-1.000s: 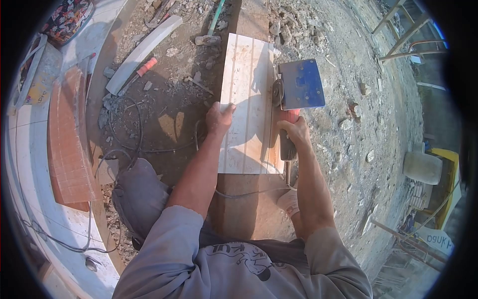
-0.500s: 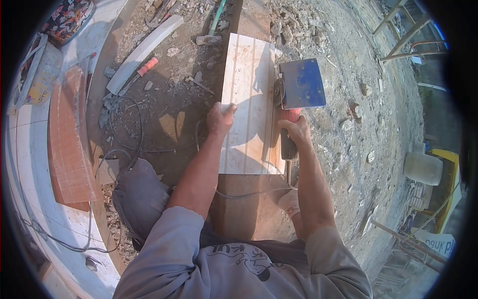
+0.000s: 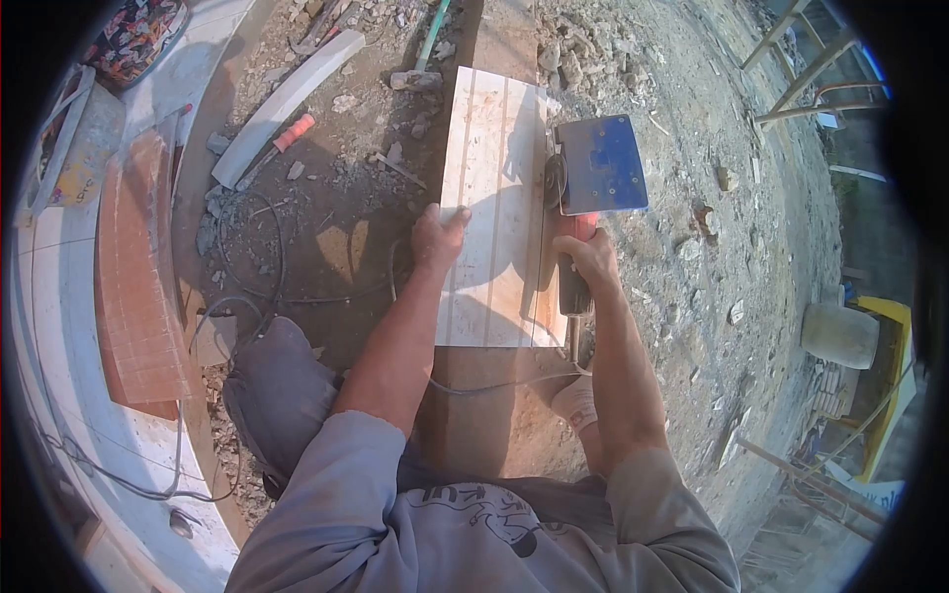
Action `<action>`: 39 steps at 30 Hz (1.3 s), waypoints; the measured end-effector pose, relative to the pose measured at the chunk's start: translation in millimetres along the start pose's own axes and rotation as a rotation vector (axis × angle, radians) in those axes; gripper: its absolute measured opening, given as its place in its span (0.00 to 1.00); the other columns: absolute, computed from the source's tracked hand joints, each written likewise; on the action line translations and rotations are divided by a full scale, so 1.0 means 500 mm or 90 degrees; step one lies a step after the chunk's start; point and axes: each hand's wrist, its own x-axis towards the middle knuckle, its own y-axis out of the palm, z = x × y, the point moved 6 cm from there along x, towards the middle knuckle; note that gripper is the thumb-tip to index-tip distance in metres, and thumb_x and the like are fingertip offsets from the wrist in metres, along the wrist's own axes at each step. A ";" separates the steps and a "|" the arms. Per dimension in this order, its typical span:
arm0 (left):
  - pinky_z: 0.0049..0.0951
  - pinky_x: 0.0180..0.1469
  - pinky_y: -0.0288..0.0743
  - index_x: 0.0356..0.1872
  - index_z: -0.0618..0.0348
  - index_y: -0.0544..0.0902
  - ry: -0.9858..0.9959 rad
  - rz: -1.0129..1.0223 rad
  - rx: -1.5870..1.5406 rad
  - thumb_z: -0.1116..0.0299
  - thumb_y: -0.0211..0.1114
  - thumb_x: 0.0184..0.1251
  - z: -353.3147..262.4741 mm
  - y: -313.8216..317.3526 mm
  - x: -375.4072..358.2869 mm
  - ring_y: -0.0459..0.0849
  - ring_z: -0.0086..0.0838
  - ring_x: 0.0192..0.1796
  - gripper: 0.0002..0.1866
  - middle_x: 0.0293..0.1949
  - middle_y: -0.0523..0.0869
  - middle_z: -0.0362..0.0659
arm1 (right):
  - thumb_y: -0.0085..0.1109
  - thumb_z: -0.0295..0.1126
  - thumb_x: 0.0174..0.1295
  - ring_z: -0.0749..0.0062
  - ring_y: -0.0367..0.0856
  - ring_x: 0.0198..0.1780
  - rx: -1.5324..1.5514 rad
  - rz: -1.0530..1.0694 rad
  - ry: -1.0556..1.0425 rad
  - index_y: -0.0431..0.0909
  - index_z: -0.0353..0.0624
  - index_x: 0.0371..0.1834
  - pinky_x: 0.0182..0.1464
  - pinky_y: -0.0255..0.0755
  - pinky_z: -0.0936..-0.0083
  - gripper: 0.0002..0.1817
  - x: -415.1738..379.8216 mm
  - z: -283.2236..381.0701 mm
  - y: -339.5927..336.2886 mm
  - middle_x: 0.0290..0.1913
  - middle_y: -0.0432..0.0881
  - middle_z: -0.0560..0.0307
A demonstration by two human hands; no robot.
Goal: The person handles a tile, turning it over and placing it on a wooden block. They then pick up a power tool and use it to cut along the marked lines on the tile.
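Note:
A pale beige tile with lengthwise lines lies on a wooden plank over rubble. My left hand presses on the tile's left edge, fingers on its surface. My right hand grips the red handle of a tile cutter with a blue base plate. Its blade sits at the tile's right edge, about midway along. The cutter's cord trails back toward my knees.
A brick-red tiled slab and white curved surface lie left. A white curved strip, an orange-handled tool and cables rest on dirt. Rubble, a grey bucket and metal frames are right.
The cutter and my right hand have crept slightly forward along the tile's right edge. My left hand has kept its place on the tile.

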 end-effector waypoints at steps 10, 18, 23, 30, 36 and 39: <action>0.47 0.48 0.79 0.39 0.65 0.83 -0.008 0.007 -0.018 0.50 0.74 0.58 -0.007 -0.002 -0.003 0.88 0.52 0.43 0.24 0.37 0.89 0.58 | 0.74 0.44 0.40 0.66 0.85 0.33 -0.004 -0.006 -0.006 0.79 0.29 0.45 0.37 0.78 0.70 0.33 0.019 -0.006 0.002 0.35 0.86 0.48; 0.47 0.49 0.79 0.39 0.66 0.84 -0.012 0.007 -0.007 0.50 0.73 0.57 -0.008 -0.003 -0.001 0.88 0.53 0.43 0.25 0.37 0.89 0.58 | 0.74 0.43 0.40 0.67 0.85 0.33 0.000 0.001 -0.011 0.79 0.29 0.45 0.37 0.78 0.70 0.33 0.030 -0.008 0.004 0.34 0.86 0.49; 0.48 0.51 0.78 0.39 0.64 0.84 -0.033 0.018 -0.013 0.50 0.73 0.57 -0.001 0.001 0.001 0.88 0.53 0.46 0.24 0.39 0.89 0.58 | 0.74 0.43 0.40 0.67 0.85 0.33 0.010 -0.009 -0.006 0.79 0.29 0.46 0.37 0.78 0.70 0.33 0.037 -0.013 0.006 0.35 0.86 0.49; 0.48 0.53 0.77 0.40 0.64 0.84 -0.052 0.024 -0.001 0.51 0.73 0.58 -0.007 -0.002 -0.002 0.87 0.53 0.48 0.23 0.41 0.89 0.58 | 0.75 0.42 0.39 0.67 0.85 0.35 0.011 0.003 0.007 0.79 0.29 0.47 0.39 0.78 0.71 0.34 0.031 0.001 0.004 0.37 0.86 0.49; 0.47 0.54 0.77 0.41 0.64 0.84 -0.055 0.031 -0.003 0.52 0.73 0.59 -0.012 -0.003 -0.004 0.87 0.53 0.48 0.23 0.42 0.89 0.58 | 0.74 0.42 0.39 0.68 0.85 0.35 -0.003 0.001 -0.006 0.80 0.30 0.46 0.38 0.78 0.71 0.32 0.048 -0.008 0.006 0.35 0.86 0.50; 0.47 0.54 0.77 0.42 0.64 0.83 -0.062 0.034 -0.005 0.52 0.73 0.59 -0.011 -0.003 -0.005 0.87 0.53 0.49 0.23 0.42 0.89 0.58 | 0.74 0.42 0.40 0.68 0.85 0.34 -0.001 0.016 -0.002 0.81 0.30 0.45 0.38 0.77 0.71 0.31 0.034 0.008 0.001 0.35 0.86 0.50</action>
